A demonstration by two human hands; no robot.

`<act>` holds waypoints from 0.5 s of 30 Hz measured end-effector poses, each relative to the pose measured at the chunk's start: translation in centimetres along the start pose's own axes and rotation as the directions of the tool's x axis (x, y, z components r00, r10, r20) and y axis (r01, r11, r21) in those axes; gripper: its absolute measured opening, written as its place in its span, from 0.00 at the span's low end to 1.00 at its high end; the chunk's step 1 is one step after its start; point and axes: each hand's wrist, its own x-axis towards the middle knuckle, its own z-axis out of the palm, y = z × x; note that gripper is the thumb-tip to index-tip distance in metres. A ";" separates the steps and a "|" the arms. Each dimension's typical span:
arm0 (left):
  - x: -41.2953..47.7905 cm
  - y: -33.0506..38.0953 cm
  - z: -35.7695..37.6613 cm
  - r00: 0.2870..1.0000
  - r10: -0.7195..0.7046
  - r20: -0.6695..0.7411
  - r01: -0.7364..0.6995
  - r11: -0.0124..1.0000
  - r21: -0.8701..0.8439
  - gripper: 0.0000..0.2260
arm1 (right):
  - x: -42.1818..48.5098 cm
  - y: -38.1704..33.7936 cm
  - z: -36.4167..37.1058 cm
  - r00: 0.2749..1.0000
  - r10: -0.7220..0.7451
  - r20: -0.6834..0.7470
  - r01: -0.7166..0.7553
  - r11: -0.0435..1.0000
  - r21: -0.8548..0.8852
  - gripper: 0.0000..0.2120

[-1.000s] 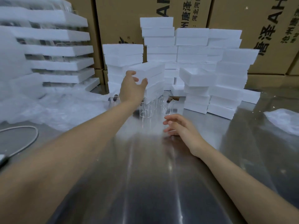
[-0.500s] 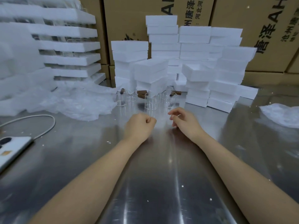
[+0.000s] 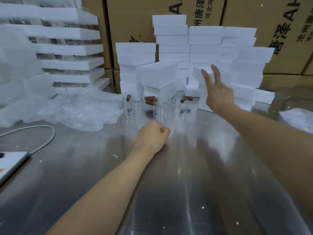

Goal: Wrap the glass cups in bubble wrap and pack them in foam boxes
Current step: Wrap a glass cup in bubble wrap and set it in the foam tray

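1. My left hand [image 3: 151, 134] sits low over the steel table [image 3: 169, 192], fingers curled into a tight fist with the thumb across the front. I can see nothing held in it.
2. My right hand [image 3: 218, 94] is lifted higher and further out, fingers straight and spread apart, thumb out to the side. The fingertips [image 3: 214, 69] show against the top box of a foam stack [image 3: 245, 82]. I cannot tell whether they touch it.
3. The glass cups [image 3: 160, 110] stand upright in a loose cluster on the table, just beyond my left fist and right in front of the nearest foam boxes [image 3: 159, 77]. None is wrapped, and neither hand is touching one.
4. A few brown cylindrical pieces [image 3: 150, 100] lie among the cups at the foot of the foam stacks. They are too small for me to name.
5. The bubble wrap [image 3: 81, 109] lies in a crumpled heap on the table to the left of the cups. A second pale heap [image 3: 298, 118] shows at the right edge.
6. On the far left stand taller foam trays [image 3: 71, 48] with glassware between the layers.
7. Printed cardboard cartons [image 3: 128, 22] form the wall behind everything.
8. A white cable [image 3: 42, 128] loops across the near left to a flat white device [image 3: 11, 163] at the edge.
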 end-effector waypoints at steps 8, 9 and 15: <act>0.3 -0.1 0.1 1.000 0.019 0.013 -0.020 1.000 0.008 0.18 | 1.8 1.4 1.1 0.983 0.182 -0.024 -0.177 0.974 0.139 0.37; 0.3 -0.1 0.1 1.000 0.026 0.015 -0.026 1.000 0.008 0.18 | 1.3 1.3 1.3 0.981 0.179 -0.081 -0.164 0.973 0.165 0.34; 0.4 -0.4 0.1 0.985 -0.061 -0.159 0.037 0.988 -0.151 0.17 | -3.7 -3.1 0.6 0.926 -0.008 -0.377 0.140 0.936 0.323 0.24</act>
